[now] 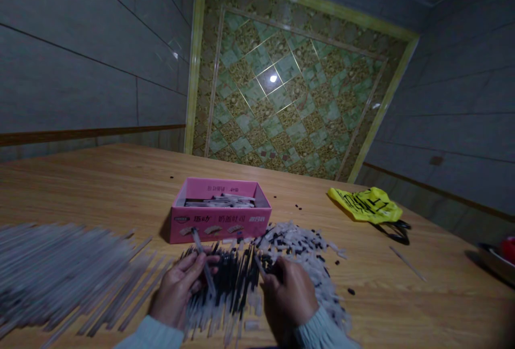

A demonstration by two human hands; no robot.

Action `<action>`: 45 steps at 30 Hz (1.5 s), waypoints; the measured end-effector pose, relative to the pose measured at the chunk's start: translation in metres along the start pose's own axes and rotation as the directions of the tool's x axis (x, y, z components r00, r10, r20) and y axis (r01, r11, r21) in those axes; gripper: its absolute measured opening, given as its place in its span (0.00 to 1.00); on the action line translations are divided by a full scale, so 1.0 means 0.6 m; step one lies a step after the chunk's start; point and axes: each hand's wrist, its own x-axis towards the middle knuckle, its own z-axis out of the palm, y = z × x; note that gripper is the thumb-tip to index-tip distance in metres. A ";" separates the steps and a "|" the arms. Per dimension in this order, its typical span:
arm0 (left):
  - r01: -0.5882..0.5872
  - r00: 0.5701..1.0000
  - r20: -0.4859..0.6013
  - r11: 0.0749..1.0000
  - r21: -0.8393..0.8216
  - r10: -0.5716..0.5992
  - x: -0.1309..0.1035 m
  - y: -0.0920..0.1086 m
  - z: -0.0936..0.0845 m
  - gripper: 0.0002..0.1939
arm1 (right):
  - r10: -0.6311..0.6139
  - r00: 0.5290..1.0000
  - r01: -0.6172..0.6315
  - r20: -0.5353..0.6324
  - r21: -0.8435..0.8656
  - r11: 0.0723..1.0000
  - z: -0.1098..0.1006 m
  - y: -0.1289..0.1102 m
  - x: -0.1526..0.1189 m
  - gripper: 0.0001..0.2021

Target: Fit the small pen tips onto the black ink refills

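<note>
In the middle front of the table, my left hand [179, 290] is closed round a slim translucent tube [208, 274] with a dark upper end, held at a slant. My right hand [293, 291], also closed, pinches a small, narrow translucent piece [260, 266]; blur hides its exact kind. Between the hands lies a bunch of dark-and-clear thin sticks [237, 279], roughly side by side. Just beyond them stands an open pink box [221, 229] with more slim tubes [225, 200] inside. A pile of small white and black pieces [298, 239] spreads beside and behind my right hand.
A wide heap of long clear tubes [60, 279] covers the table's left side. Towards the right lie a yellow plastic bag [366, 205], a black strap-like thing [396, 231] and one single thin stick [407, 263]. At the right edge is a dish [497, 260] holding something red.
</note>
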 end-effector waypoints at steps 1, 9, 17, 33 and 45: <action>0.006 1.000 0.000 1.000 -0.004 -0.006 0.000 -0.001 0.000 0.18 | -0.040 0.999 0.039 0.014 0.035 0.999 -0.002 -0.003 -0.001 0.07; 0.054 0.998 0.029 0.998 -0.018 -0.053 -0.001 0.004 0.001 0.18 | -0.115 0.986 0.121 0.120 -0.047 0.992 0.005 -0.023 -0.026 0.10; 0.051 0.998 0.040 0.999 -0.017 -0.050 0.003 -0.001 -0.002 0.18 | -0.024 0.999 0.023 -0.026 -0.040 0.999 0.006 -0.009 -0.009 0.05; 0.066 0.997 0.047 0.997 -0.026 -0.064 0.006 -0.003 -0.006 0.17 | -0.064 0.983 0.076 0.174 -0.062 0.995 0.003 -0.027 -0.026 0.08; 0.045 0.998 0.042 0.995 -0.089 -0.041 0.010 -0.005 -0.004 0.10 | -0.140 0.986 0.167 -0.093 0.431 0.887 -0.005 -0.061 -0.029 0.04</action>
